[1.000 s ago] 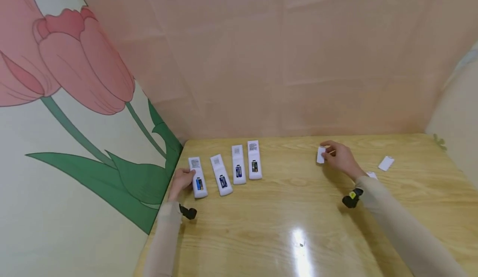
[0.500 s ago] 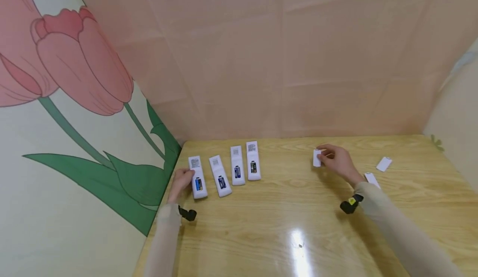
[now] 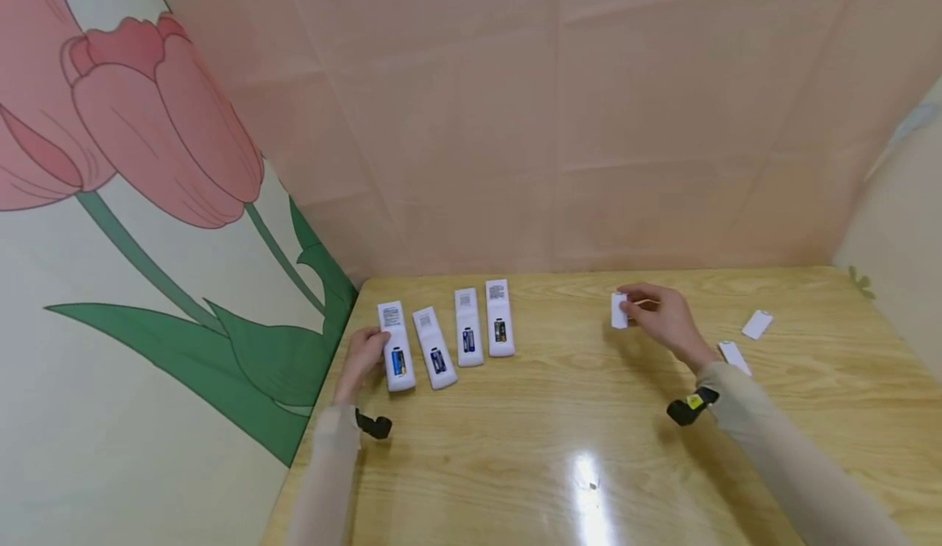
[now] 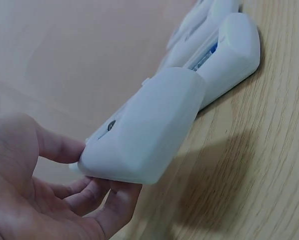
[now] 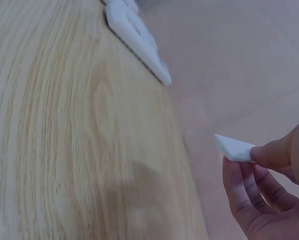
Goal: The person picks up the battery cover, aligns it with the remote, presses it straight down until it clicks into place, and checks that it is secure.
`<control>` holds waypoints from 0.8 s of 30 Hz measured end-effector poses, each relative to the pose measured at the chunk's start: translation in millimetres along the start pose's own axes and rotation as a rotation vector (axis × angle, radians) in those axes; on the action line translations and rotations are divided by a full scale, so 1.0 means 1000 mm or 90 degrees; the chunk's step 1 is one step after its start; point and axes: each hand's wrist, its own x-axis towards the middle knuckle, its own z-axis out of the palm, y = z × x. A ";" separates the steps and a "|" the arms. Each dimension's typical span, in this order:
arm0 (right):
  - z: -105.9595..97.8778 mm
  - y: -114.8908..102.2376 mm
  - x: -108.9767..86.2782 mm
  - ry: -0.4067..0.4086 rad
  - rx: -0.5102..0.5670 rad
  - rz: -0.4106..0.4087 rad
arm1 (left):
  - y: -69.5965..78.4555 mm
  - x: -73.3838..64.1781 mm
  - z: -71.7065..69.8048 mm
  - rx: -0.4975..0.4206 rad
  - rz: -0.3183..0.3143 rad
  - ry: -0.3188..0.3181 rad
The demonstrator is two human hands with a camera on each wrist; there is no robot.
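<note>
My left hand (image 3: 364, 360) grips a white remote control (image 3: 397, 342) by its left side, thumb on top and fingers beneath. Its battery bay is uncovered and shows blue batteries (image 3: 398, 362). In the left wrist view this remote control (image 4: 149, 125) is tilted, with its shadow on the table beside it. My right hand (image 3: 666, 321) pinches a small white battery cover (image 3: 619, 311) between thumb and fingers. The right wrist view shows that cover (image 5: 234, 149) held above the table, edge towards the camera.
Three more white remote controls lie to the right of the held one: one tilted (image 3: 428, 327), one upright (image 3: 465, 309) and one farthest right (image 3: 498, 307). Their battery bays are uncovered. Two loose battery covers, one (image 3: 757, 324) and another (image 3: 733, 357), lie at the right of the wooden table (image 3: 515, 448).
My left hand has lifted its remote control slightly and shifted it to the right. The right hand has carried the battery cover a little to the left.
</note>
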 end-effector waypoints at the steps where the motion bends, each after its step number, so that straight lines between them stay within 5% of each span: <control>1: 0.001 -0.002 -0.001 -0.001 0.002 -0.001 | 0.000 0.000 0.001 -0.002 0.004 -0.001; 13: 0.009 -0.019 -0.010 -0.013 0.047 -0.031 | 0.009 -0.008 0.012 -0.024 0.018 -0.008; 24: 0.010 -0.030 -0.017 -0.031 0.114 -0.001 | 0.021 -0.016 0.024 -0.065 0.024 -0.030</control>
